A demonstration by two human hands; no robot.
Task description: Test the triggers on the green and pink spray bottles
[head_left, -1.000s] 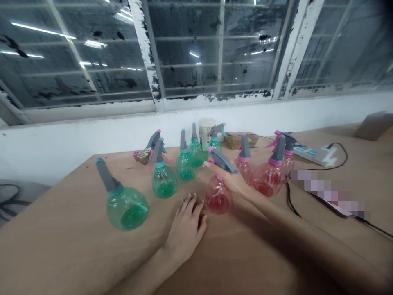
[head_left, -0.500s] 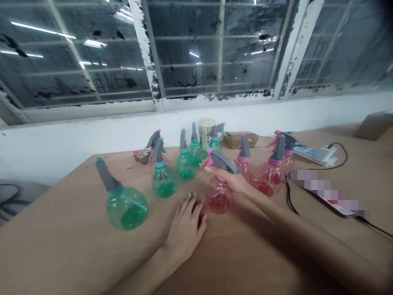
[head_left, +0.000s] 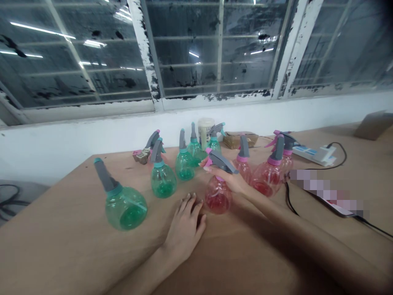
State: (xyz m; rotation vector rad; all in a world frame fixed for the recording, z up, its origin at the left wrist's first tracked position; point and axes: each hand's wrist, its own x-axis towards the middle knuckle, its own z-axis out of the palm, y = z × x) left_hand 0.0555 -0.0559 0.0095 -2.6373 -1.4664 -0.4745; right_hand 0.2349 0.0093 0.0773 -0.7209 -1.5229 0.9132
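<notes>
My right hand (head_left: 235, 180) is wrapped around the neck of a pink spray bottle (head_left: 218, 198), below its grey head. Its fingertips show just past the pink trigger (head_left: 209, 160). The bottle stands on the table and holds some red liquid. My left hand (head_left: 183, 227) lies palm down on the wood, fingers spread, left of that bottle and holding nothing. Left of my hands are a green spray bottle (head_left: 125, 209) and another green spray bottle (head_left: 163, 182). A pink spray bottle (head_left: 267, 178) stands to the right of my right hand.
More spray bottles crowd the back, including a green one (head_left: 184, 164). Behind them are a tub (head_left: 205, 129) and a brown package (head_left: 241, 140). A power strip (head_left: 316, 155) and a partly blurred flat device (head_left: 331, 196) with black cables lie on the right.
The fingers of my right hand have shifted slightly left, and the pink trigger shows more than before. My left hand and the other bottles stay put.
</notes>
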